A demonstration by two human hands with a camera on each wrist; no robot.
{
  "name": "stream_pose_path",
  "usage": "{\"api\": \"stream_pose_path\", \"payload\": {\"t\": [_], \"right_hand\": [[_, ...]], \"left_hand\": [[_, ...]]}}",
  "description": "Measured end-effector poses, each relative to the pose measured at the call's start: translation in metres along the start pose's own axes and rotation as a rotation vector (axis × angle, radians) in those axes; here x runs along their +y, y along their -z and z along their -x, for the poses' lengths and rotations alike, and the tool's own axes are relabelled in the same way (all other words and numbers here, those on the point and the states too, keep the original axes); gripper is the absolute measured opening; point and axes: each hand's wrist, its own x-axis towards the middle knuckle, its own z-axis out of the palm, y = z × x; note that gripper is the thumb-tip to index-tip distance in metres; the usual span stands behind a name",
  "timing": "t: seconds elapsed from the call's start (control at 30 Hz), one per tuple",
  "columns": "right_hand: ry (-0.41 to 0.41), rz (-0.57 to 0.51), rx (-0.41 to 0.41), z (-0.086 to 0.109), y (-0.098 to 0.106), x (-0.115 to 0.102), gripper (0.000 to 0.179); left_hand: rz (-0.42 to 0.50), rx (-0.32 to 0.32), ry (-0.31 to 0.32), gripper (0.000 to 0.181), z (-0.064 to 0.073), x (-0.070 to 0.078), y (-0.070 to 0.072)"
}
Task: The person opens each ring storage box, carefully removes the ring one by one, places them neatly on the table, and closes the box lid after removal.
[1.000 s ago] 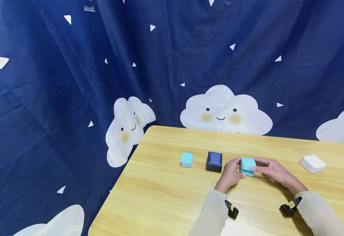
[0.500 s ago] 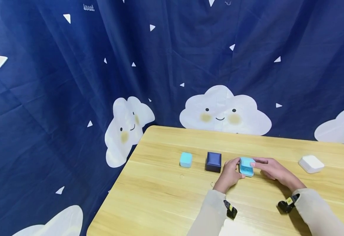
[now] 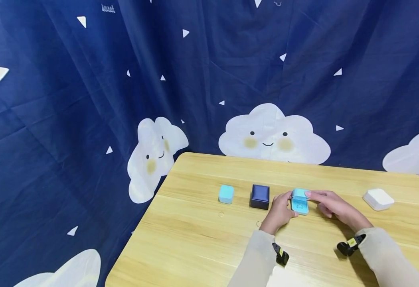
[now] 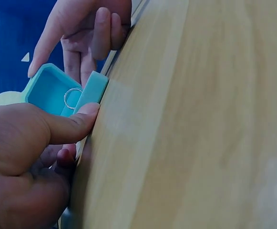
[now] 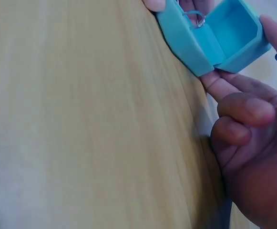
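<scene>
A light-blue ring box (image 3: 299, 208) stands with its lid raised on the table, between both hands in the head view. Upright in its slot is a silvery ring (image 4: 65, 99), with a small setting visible in the right wrist view. My left hand (image 3: 279, 211) grips the base from the left, thumb across the front edge. From the right, my right hand (image 3: 336, 205) holds the lid (image 5: 238, 36). Its thumb lies at the lid's rim and some fingers reach behind the box, while two others curl toward the palm.
Left of the hands are a navy box (image 3: 260, 197) and a second light-blue box (image 3: 226, 194), both closed. Two thin rings lie in front of them, one a pale ring (image 3: 221, 212). A white box (image 3: 378, 199) sits at the right. A cloud-patterned curtain (image 3: 202, 79) hangs behind the table.
The light-blue box's lid has swung from slightly ajar to upright, baring the ring inside. The right hand has moved back slightly with the lid; the left hand has stayed put.
</scene>
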Motion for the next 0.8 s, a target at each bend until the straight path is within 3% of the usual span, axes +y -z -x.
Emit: {"api": "stream_pose_path", "payload": {"t": [0.2,0.4,0.57,0.8], "right_hand": [[-0.022,-0.029,0.047,0.005,-0.009,-0.007,0.077],[0.033,0.026,0.205,0.015,-0.017,-0.004,0.075],[0.031,0.104,0.337,0.028,-0.024,-0.004,0.072],[-0.001,0.110,0.420,0.039,-0.034,-0.003,0.065]], "left_hand": [[-0.024,0.002,0.000,0.073,0.001,0.002,0.001],[-0.040,-0.003,0.012,0.074,0.001,0.002,-0.001],[-0.038,-0.005,0.008,0.073,0.001,0.002,0.001],[-0.037,-0.010,0.013,0.073,0.001,0.002,0.001]]}}
